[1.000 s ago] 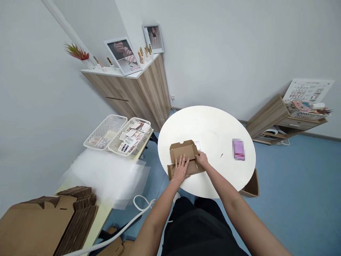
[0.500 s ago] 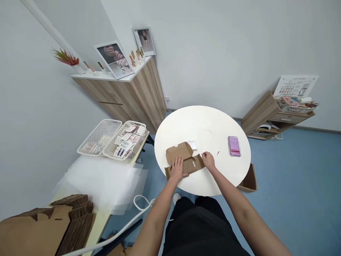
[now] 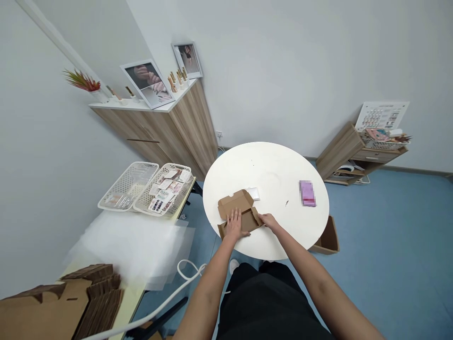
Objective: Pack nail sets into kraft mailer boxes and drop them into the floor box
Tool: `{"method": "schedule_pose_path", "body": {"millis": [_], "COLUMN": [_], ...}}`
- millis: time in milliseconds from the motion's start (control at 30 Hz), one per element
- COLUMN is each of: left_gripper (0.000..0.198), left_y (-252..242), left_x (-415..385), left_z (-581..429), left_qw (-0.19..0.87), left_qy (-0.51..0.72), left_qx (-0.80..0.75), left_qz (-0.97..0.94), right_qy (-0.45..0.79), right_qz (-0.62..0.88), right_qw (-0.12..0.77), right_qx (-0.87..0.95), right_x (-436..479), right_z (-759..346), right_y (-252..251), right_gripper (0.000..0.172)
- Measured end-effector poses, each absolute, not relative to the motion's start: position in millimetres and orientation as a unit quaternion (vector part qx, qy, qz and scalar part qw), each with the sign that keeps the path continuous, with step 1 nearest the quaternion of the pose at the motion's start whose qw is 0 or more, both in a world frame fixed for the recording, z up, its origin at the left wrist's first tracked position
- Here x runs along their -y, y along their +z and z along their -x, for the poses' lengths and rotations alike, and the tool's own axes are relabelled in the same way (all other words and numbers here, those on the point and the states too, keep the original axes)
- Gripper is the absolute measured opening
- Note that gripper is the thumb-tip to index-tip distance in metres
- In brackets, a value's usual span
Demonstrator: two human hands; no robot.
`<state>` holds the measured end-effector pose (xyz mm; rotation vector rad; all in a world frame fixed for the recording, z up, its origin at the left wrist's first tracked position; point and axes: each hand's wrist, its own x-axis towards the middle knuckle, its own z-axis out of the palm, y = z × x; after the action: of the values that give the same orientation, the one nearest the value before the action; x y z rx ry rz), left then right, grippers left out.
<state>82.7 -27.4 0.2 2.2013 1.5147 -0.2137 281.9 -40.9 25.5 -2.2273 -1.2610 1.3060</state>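
Note:
A partly folded brown cardboard box lies at the near left of the round white table, its lid panel spread away from me. My left hand rests flat on the box, fingers spread across its near panel. At the box's right end, my right hand grips the side flap, which now stands folded up. A small white packet lies just beyond the lid panel. Farther right on the tabletop is a purple pack, blurred by pixelation.
Left of me, a side table carries a stack of flat cardboard boxes, translucent sheets and two white baskets. An open carton stands on the floor at the right. A white cable crosses near my left arm.
My right hand has moved left and folded the right end flap of the box upward and inward. The left hand stays pressed on the cardboard. The view has shifted slightly.

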Motion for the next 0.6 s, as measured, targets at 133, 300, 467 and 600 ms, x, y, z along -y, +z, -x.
{"method": "schedule_pose_path", "body": {"millis": [133, 300, 467, 600], "left_gripper": [0.130, 0.128, 0.128, 0.128], "left_y": [3, 5, 3, 5], "left_x": [29, 31, 30, 29], "left_z": [-84, -84, -85, -86], "left_qw": [0.228, 0.231, 0.232, 0.229], "left_qy": [-0.077, -0.081, -0.085, -0.091], "left_qx": [-0.554, -0.553, -0.553, -0.553], "left_qz": [-0.797, -0.796, -0.796, -0.796], "right_qy": [0.440, 0.375, 0.353, 0.352], "right_qz": [0.765, 0.793, 0.801, 0.797], "right_qw": [0.085, -0.001, -0.052, -0.090], "right_qx": [0.463, 0.480, 0.481, 0.483], "right_x": [39, 32, 19, 8], "right_z": [-267, -254, -250, -251], "right_y": [25, 27, 34, 37], "right_gripper": [0.027, 0.030, 0.026, 0.028]}}
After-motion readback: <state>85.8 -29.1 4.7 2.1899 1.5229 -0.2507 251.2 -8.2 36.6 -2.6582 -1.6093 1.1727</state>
